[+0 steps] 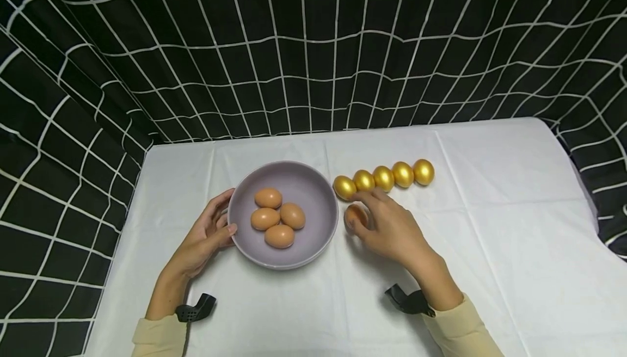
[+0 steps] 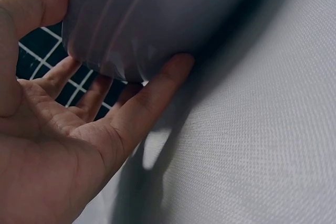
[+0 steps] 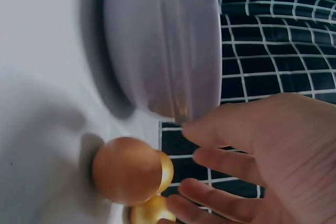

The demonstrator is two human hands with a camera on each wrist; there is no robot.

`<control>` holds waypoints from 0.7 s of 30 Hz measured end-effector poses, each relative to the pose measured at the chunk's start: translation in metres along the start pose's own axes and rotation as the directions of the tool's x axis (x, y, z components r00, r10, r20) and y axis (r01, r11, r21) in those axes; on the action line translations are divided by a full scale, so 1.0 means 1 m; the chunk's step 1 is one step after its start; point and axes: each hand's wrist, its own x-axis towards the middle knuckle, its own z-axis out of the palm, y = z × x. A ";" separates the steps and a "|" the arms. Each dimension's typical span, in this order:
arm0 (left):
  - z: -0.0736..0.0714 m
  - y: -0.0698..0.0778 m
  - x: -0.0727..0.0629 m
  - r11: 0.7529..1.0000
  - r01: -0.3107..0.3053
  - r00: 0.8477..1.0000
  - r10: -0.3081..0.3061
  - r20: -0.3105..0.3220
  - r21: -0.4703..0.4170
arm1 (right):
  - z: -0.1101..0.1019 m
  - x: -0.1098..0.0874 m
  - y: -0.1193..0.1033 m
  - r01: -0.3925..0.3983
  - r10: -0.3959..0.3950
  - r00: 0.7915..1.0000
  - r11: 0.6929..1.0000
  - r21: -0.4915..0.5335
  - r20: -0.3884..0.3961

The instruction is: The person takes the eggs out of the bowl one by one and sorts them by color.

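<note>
A greyish-purple bowl (image 1: 320, 226) stands on the white cloth with several brown eggs (image 1: 279, 236) lying in it. At its left side, my left hand (image 1: 208, 237) touches the outer wall, thumb near the rim. The left wrist view shows the fingers (image 2: 152, 95) spread along the bowl's outside (image 2: 152, 24). To the right of the bowl, a single brown egg (image 3: 126, 171) sits on the cloth. My right hand (image 1: 392, 226) is over and beside this egg, its fingers parted; in the right wrist view they stay apart from the shell.
Behind the right hand, several golden eggs (image 1: 403, 174) stand in a slanting row, its left end close to the bowl. A black curtain with white grid lines (image 1: 313, 47) hangs behind the table and at both sides. White cloth (image 1: 514, 226) covers the table.
</note>
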 end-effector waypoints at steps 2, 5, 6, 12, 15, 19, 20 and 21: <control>0.000 -0.001 0.000 1.000 0.002 1.000 -0.002 -0.002 0.002 | 0.000 0.001 -0.003 0.010 -0.010 0.999 1.000 0.013 -0.033; 0.000 -0.002 0.000 1.000 0.002 1.000 -0.002 -0.008 0.004 | 0.000 0.004 -0.009 0.049 -0.046 0.996 0.998 0.042 -0.083; 0.000 -0.002 -0.001 1.000 0.004 1.000 -0.004 -0.010 0.005 | -0.001 0.005 -0.011 0.070 -0.064 0.993 0.996 0.052 -0.098; 0.000 -0.001 -0.001 1.000 0.011 1.000 -0.011 -0.016 0.025 | -0.004 0.019 -0.029 0.190 -0.181 0.978 0.979 0.077 -0.106; -0.001 -0.001 -0.001 0.999 0.013 1.000 -0.012 -0.024 0.039 | -0.004 0.028 -0.039 0.217 -0.213 0.975 0.974 0.069 -0.062; 0.000 0.000 -0.001 0.998 0.009 1.000 -0.007 -0.022 0.056 | -0.004 0.041 -0.052 0.228 -0.229 0.973 0.973 0.038 0.014; 0.000 0.001 0.000 0.998 0.006 1.000 -0.004 -0.020 0.057 | -0.005 0.044 -0.055 0.232 -0.233 0.972 0.972 0.026 0.032; 0.001 0.001 0.001 0.998 0.002 1.000 -0.001 -0.018 0.057 | -0.005 0.047 -0.058 0.242 -0.242 0.969 0.970 0.013 0.049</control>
